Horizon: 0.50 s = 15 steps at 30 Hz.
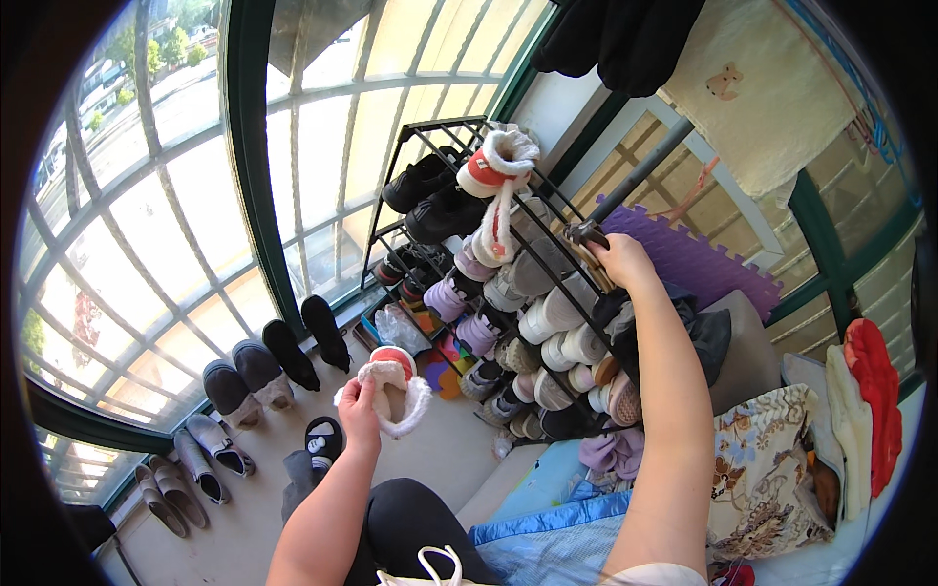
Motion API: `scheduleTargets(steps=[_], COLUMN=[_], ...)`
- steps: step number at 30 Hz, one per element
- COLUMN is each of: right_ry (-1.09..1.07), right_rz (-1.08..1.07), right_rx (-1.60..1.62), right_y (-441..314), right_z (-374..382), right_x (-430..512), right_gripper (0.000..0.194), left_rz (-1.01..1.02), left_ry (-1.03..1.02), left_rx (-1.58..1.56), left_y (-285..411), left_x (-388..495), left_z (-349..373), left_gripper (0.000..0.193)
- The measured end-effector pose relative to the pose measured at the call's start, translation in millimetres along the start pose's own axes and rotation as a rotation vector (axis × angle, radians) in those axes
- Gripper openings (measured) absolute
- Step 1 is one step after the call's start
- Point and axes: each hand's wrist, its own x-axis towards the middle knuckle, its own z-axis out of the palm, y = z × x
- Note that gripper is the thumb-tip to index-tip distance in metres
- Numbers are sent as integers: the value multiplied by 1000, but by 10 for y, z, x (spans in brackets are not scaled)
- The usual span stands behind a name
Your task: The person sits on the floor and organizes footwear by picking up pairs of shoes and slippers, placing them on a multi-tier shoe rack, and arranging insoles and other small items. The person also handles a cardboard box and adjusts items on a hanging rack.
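My left hand [364,414] grips the fleece-lined rim of a red and white boot [399,399], held over the tiled floor. A similar red boot with white fleece [498,170] rests on top of the black metal shoe rack [546,272], its fleecy strap hanging down the side. Full tiers of sneakers, purple shoes and black shoes [440,209] fill the rack. At the rack's right end, my right hand [623,258] is closed around a dark handle or clamp at the lower end of a grey pole [645,168].
Pairs of slippers and shoes [227,392] line the floor along the barred window. A purple foam mat [674,249] leans behind the rack. A floral cushion [762,469], a blue mesh-sided bag [557,538] and folded cloths lie at the right. A cream towel [762,88] hangs above.
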Motion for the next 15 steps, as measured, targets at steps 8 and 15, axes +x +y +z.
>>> scheduleTargets(steps=[8,15], right_ry=[-220,-197], right_rz=[-174,-177], right_rx=[85,46], right_y=[30,-60], right_z=[116,-64], right_x=[-539,-715], right_gripper=[48,62], left_rz=[-53,-58], left_ry=[-58,-56], left_rx=[3,-17], left_y=[-61,-66], left_x=[-38,-3], left_z=[31,13], left_gripper=[22,21])
